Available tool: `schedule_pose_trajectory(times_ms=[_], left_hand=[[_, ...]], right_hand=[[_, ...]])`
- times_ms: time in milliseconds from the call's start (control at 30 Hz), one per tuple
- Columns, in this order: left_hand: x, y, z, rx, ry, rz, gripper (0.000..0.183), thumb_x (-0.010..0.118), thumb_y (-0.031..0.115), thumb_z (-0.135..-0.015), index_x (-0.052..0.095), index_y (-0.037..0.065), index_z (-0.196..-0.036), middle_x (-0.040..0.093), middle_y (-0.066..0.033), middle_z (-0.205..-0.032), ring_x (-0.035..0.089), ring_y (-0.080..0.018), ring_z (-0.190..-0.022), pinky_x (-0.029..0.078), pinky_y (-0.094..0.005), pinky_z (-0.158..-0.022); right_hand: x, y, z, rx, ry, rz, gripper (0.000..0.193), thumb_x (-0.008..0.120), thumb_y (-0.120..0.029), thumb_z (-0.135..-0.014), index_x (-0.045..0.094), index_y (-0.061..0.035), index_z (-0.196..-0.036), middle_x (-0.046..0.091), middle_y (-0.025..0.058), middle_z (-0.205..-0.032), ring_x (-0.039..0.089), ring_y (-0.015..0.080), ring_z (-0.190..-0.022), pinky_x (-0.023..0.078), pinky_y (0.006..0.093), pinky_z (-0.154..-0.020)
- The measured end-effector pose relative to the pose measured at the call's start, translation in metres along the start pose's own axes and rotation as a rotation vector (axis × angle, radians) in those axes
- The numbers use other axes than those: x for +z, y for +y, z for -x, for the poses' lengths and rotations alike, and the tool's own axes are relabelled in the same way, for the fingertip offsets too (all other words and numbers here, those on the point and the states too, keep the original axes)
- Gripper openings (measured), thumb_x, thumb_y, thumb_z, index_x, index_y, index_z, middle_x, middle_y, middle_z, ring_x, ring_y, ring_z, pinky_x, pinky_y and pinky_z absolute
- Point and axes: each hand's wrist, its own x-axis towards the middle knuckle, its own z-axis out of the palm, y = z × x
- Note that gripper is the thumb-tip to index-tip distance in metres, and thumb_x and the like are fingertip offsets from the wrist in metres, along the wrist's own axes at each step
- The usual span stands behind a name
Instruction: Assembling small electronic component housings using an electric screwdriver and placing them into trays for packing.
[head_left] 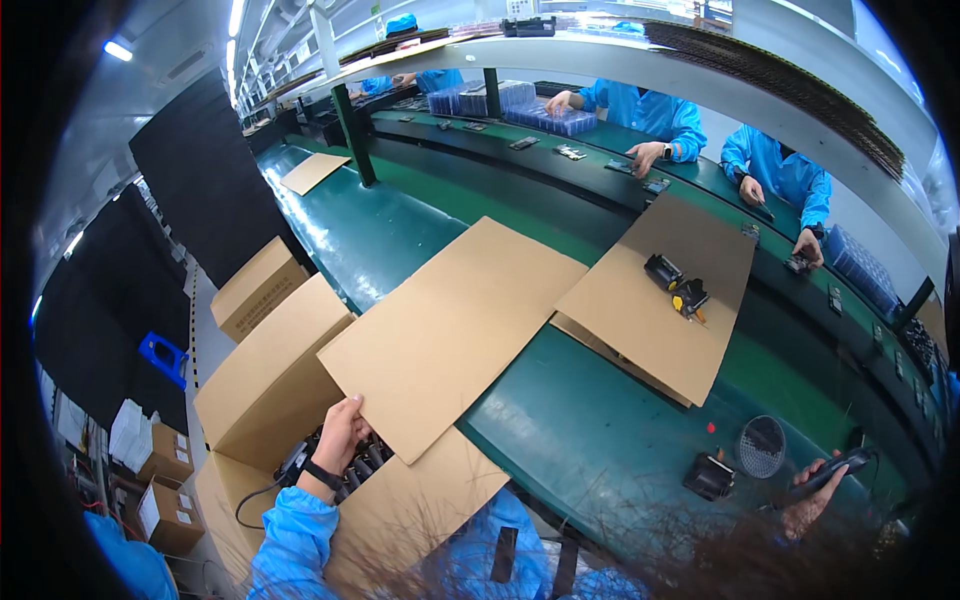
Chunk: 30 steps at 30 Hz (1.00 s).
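Note:
My left hand (pixel 342 436), with a black band on its wrist, is closed on the near left edge of a large flat cardboard sheet (pixel 455 330). That sheet slants from the green bench over an open cardboard box (pixel 270 375). Below my hand, dark parts (pixel 368 462) stand in the box, partly hidden by the sheet and my arm. At the lower right, my right hand (pixel 815 497) grips a black handheld device (pixel 832 474), whose kind I cannot make out. Close by on the bench are a black part (pixel 709 476) and a round mesh cup (pixel 761 446).
Stacked cardboard sheets (pixel 640 290) bear black-and-yellow parts (pixel 688 298). Across the bench, co-workers' hands (pixel 648 155) handle small boards beside a conveyor (pixel 590 165). A shelf (pixel 600 52) spans overhead. On the left stand another carton (pixel 258 290) and a blue stool (pixel 163 358).

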Motion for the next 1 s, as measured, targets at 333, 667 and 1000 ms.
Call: schedule_pose_trajectory(times_ms=[333,667,1000], left_hand=[[-0.010,0.032,0.009,0.324,0.485,-0.338,0.040,0.060,0.028,-0.100,0.051,0.004,-0.131,0.057,-0.0044,-0.113,0.052,-0.0101,-0.100,0.043,-0.0281,-0.084],[0.288,0.094,0.111,1.112,-0.990,-1.094,0.037,0.074,0.023,-0.084,0.064,0.008,-0.116,0.066,-0.0115,-0.112,0.061,-0.0307,-0.109,0.046,-0.0413,-0.094],[0.462,-0.043,0.096,1.224,-1.399,-1.076,0.061,0.072,0.027,-0.087,0.049,-0.001,-0.136,0.052,-0.0143,-0.134,0.051,-0.0329,-0.121,0.044,-0.0427,-0.098]], right_hand=[[0.001,-0.002,0.010,-0.004,-0.146,-0.030,0.049,0.043,-0.043,-0.107,0.041,-0.0087,-0.142,0.049,0.0023,-0.088,0.047,0.0096,-0.070,0.039,0.0252,-0.059],[0.018,0.014,0.026,-0.095,-0.463,0.171,0.060,0.060,-0.045,-0.099,0.039,-0.0038,-0.137,0.059,0.0095,-0.092,0.060,0.0167,-0.069,0.053,0.0298,-0.064],[0.017,-0.005,0.032,-0.022,-0.377,0.161,0.073,0.054,-0.065,-0.095,0.047,0.0015,-0.124,0.055,0.0055,-0.078,0.055,0.0131,-0.067,0.048,0.0293,-0.063]])
